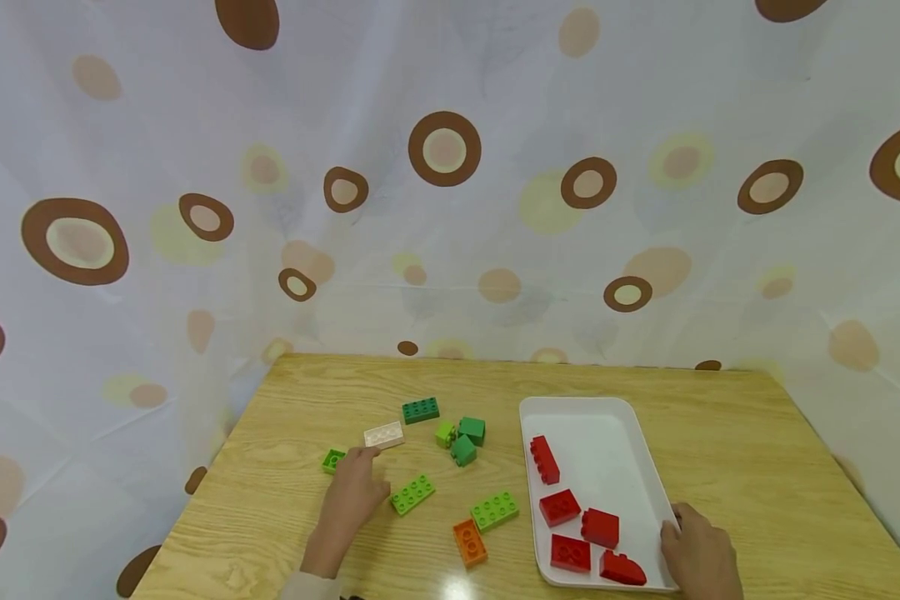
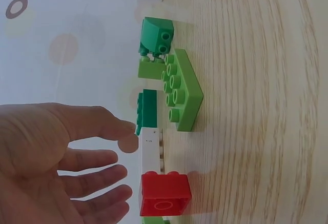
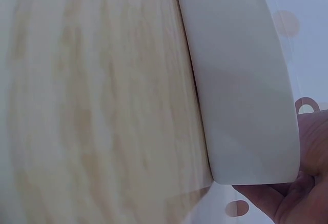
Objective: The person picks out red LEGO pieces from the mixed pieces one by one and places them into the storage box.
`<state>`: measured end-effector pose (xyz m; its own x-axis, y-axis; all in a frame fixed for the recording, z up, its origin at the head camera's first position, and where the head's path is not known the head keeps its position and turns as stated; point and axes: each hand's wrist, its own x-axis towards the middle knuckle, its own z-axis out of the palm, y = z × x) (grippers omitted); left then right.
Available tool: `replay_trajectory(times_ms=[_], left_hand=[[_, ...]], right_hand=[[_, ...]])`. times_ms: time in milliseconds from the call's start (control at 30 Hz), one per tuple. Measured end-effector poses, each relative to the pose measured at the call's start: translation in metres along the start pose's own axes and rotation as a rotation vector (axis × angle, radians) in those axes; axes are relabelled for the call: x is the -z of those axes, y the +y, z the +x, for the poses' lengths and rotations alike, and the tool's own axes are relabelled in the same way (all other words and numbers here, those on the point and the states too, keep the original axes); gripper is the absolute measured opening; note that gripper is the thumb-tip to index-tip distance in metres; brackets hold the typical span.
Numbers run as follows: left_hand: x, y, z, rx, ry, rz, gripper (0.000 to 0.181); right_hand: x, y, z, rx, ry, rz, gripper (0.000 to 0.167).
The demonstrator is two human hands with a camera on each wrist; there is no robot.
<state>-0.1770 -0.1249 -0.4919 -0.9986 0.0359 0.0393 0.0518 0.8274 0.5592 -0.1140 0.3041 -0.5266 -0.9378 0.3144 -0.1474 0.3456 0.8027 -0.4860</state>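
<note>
My left hand point(image 1: 351, 498) reaches low over the table, fingers loosely bent. In the left wrist view a red brick point(image 2: 165, 194) lies just beyond its fingertips, with a visible gap; in the head view the hand hides this brick. Close to the hand are a white brick point(image 1: 384, 435), a small green brick point(image 1: 333, 461) and a long lime brick point(image 1: 412, 494). My right hand point(image 1: 701, 552) grips the right rim of a white tray point(image 1: 607, 450), its thumb at the edge. Several red bricks point(image 1: 601, 528) lie inside the tray, mostly toward its near end.
Between the left hand and the tray are a dark green brick point(image 1: 421, 410), small green pieces point(image 1: 463, 451), another lime brick point(image 1: 495, 511) and an orange brick point(image 1: 469, 543). A patterned curtain point(image 1: 495, 208) hangs behind the wooden table point(image 1: 735, 433).
</note>
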Motion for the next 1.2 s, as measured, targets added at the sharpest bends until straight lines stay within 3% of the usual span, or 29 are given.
replay_trajectory(times_ms=[533,867,1200], left_hand=[[0.002,-0.008,-0.005,-0.056,0.012,0.054,0.043],[0.005,-0.014,-0.006,0.014,-0.03,0.083,0.041],[0.006,-0.019,-0.003,0.002,-0.047,0.067,0.037]], right_hand=[[0.0,-0.001,0.0,-0.015,-0.01,0.002,0.035],[0.001,-0.001,0.0,-0.009,-0.011,-0.003,0.035],[0.0,-0.003,-0.001,-0.019,0.012,-0.006,0.034]])
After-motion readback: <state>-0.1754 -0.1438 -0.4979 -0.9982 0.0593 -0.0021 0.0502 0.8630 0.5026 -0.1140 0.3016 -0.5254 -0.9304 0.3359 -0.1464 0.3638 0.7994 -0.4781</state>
